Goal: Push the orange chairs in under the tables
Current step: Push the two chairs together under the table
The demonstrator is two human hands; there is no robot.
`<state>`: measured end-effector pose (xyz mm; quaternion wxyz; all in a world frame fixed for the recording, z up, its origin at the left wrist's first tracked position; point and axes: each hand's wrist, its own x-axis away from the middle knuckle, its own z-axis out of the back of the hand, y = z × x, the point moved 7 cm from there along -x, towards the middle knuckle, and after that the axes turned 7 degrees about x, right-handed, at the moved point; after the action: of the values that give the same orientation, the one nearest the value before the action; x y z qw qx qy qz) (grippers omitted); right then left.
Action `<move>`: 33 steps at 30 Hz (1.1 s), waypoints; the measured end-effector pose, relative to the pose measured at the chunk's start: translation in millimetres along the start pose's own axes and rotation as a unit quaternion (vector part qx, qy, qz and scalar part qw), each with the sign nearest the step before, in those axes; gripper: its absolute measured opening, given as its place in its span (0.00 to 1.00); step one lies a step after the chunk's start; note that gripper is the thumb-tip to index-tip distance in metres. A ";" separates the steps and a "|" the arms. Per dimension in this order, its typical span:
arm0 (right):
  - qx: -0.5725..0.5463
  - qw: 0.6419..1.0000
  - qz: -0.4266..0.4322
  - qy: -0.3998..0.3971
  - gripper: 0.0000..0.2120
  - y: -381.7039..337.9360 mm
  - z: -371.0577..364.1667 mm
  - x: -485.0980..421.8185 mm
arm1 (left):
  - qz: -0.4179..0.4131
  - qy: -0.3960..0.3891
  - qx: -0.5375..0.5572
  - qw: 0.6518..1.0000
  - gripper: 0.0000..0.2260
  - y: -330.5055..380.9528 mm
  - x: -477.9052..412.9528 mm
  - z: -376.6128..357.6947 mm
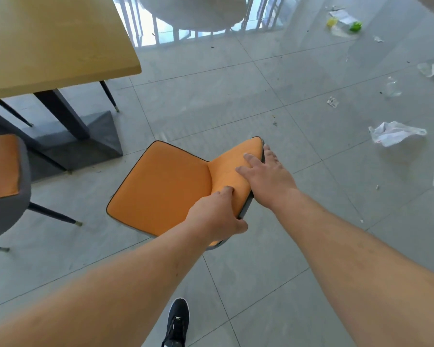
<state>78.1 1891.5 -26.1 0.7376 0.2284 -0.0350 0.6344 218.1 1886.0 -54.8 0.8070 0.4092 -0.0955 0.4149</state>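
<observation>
An orange chair (161, 186) with a grey shell stands on the tiled floor, out from the wooden table (48, 41), its seat facing the table's dark pedestal base (85, 141). My left hand (216, 214) grips the near end of the chair's backrest. My right hand (266, 176) lies over the far end of the backrest's top edge, fingers spread across the orange padding. A second orange chair (0, 166) sits at the left edge, partly under the table.
Litter is scattered over the floor at right: a crumpled white plastic bag (396, 132), a clear cup (392, 87), paper scraps, and green and yellow bits (355, 26). A round grey table (193, 13) stands at the back by a railing. My black shoe (177, 321) is below.
</observation>
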 end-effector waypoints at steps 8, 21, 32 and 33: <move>0.102 0.993 0.056 -0.007 0.18 -47.8 30.4 -32.3 | 0.056 -0.017 0.022 0.998 0.38 -41.6 10.2 24.9; 0.078 0.987 0.099 -0.097 0.19 -102.1 -20.9 8.6 | 0.034 -0.079 -0.052 0.995 0.38 -91.6 42.2 -25.6; -0.028 0.992 0.115 -0.033 0.13 -284.1 78.2 -79.8 | 0.141 -0.032 -0.085 0.986 0.31 -261.3 76.9 134.3; -0.034 0.992 0.122 -0.030 0.13 -306.0 88.4 -86.5 | 0.147 -0.026 -0.084 0.985 0.29 -281.9 84.1 148.0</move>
<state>373.8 1750.4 -66.2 0.6609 0.2164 -0.1061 0.7108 509.9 1735.9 -81.4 0.7660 0.3324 -0.2098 0.5087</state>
